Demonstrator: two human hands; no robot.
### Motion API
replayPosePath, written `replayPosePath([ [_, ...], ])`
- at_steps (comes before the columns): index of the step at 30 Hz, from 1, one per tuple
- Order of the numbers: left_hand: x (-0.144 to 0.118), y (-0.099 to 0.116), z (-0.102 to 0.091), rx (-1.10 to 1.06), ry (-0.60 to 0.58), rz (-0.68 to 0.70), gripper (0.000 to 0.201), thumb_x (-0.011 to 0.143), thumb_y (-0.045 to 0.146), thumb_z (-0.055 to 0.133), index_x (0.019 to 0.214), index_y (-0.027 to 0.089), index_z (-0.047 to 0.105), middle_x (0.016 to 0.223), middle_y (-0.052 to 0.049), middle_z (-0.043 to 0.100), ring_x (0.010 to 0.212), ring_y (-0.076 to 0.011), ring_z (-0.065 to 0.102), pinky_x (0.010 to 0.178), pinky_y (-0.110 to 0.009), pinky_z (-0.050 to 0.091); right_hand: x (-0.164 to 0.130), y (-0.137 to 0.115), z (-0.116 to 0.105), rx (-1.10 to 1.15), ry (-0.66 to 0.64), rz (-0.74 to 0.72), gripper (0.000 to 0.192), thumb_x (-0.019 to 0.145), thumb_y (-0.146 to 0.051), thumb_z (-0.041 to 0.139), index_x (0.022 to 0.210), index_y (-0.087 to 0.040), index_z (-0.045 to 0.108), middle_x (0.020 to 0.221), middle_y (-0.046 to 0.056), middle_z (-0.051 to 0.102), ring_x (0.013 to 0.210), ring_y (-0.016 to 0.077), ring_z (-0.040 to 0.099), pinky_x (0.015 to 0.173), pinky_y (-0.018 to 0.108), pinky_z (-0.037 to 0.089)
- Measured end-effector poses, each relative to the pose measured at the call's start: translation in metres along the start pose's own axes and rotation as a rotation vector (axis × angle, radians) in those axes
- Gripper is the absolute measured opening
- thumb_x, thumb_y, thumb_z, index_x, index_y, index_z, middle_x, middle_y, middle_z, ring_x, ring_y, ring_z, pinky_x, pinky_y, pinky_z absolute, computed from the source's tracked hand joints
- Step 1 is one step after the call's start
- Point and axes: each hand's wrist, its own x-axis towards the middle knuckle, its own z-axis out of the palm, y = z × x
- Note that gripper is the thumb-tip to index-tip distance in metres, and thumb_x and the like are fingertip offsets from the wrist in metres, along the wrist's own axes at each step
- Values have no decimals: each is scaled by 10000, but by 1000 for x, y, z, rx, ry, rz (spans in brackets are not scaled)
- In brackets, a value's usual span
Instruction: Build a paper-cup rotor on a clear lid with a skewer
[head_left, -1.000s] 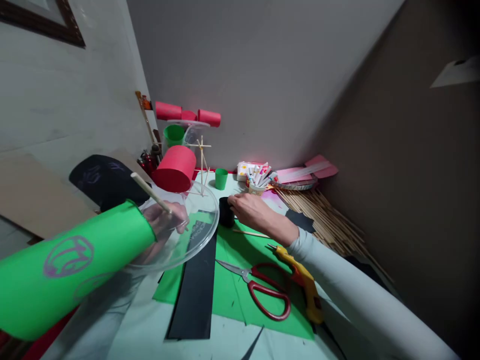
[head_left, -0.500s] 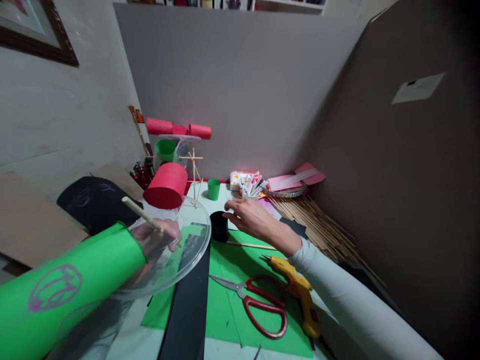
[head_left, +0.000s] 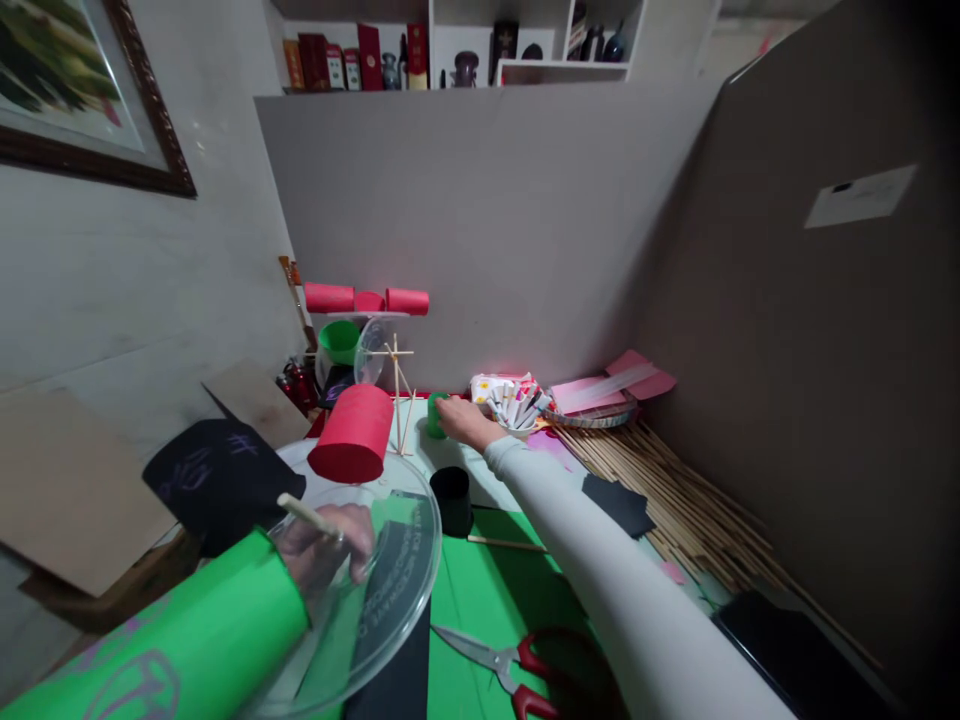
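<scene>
My left hand [head_left: 330,545] shows through a round clear plastic lid [head_left: 416,620], its fingers curled beneath it. A thin wooden stick [head_left: 304,512] pokes up by the lid's middle. A large green paper tube [head_left: 195,640] with purple drawing, a red paper cylinder [head_left: 352,430] and a black paper piece [head_left: 217,480] sit around the lid; how they are joined is unclear. Farther away, my right hand [head_left: 469,425] is closed on a small green paper cup [head_left: 435,418] at the back of the table. A black paper cup [head_left: 451,503] stands nearer, under my right forearm's left side.
Scissors [head_left: 502,660] lie on green sheets [head_left: 487,585] in front. Bundled wooden sticks [head_left: 667,490] spread along the right, beside a tray with pink paper [head_left: 600,395]. A thin stick frame [head_left: 397,395] stands behind the lid. A black phone-like slab [head_left: 802,660] lies right.
My right hand has reached forward from above the black cup to the green cup and gripped it. The view has tilted upward. My left hand still supports the lid.
</scene>
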Motion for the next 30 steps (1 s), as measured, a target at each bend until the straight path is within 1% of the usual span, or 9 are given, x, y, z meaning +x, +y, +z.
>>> replayPosePath([
  [2,-1,-2,0,0,6,-2,254,1047,367,548,1026,182,721,684,27,625,630,-126,608,568,-246,502,-2,6,1,-2,0,12,339,1007,-367,671,1284,-176,632,1272,95,657,1067,236,682,897,436,601],
  [5,0,-1,0,8,25,-26,240,1031,372,556,1051,257,766,679,10,627,616,-159,585,530,-287,478,-24,22,-7,-6,17,27,327,1011,-366,665,1274,-174,637,1267,94,661,1072,237,681,908,443,597],
  [8,3,1,1,6,1,-59,229,994,369,598,1065,308,807,669,-17,635,592,-194,567,496,-355,465,-67,35,-23,-17,26,30,305,1014,-362,660,1246,-164,647,1234,89,673,1056,232,685,904,443,598],
  [12,5,-2,2,-35,-60,-73,220,1008,344,594,1075,285,795,684,0,651,590,-162,586,520,-311,494,-126,37,-33,-30,3,14,270,1020,-354,654,1201,-154,658,1151,72,694,979,209,698,859,412,607],
  [15,3,-4,4,-53,-75,-63,212,1021,344,596,1060,201,747,691,25,643,606,-127,596,562,-261,507,-148,36,-22,-41,-30,18,258,1018,-349,658,1184,-152,663,1131,68,698,958,201,700,843,400,611],
  [20,-4,-5,5,-42,-69,-72,196,1019,342,605,1019,172,702,755,15,660,627,-113,604,614,-266,547,-150,37,5,-25,-42,-4,268,1014,-345,664,1200,-153,657,1143,71,694,957,202,701,832,394,615],
  [25,-8,-11,1,-71,-91,-40,215,1012,338,621,1016,132,680,787,16,655,623,-107,616,601,-261,556,-164,36,0,24,35,-37,278,1024,-350,647,1229,-162,641,1114,59,691,906,186,694,807,377,608],
  [28,-8,-15,-2,-93,-98,-39,199,1012,319,621,1054,135,682,827,4,670,662,-116,637,628,-274,573,-195,44,-13,49,131,35,265,1043,-312,579,1260,-164,614,1122,73,690,909,192,676,808,364,565],
  [30,-8,-16,-4,-108,-103,-28,209,1015,325,614,1074,135,681,846,-2,677,673,-118,643,631,-275,576,-229,52,-19,53,179,143,218,1037,-286,483,1097,-156,647,936,89,709,798,216,664,696,336,487],
])
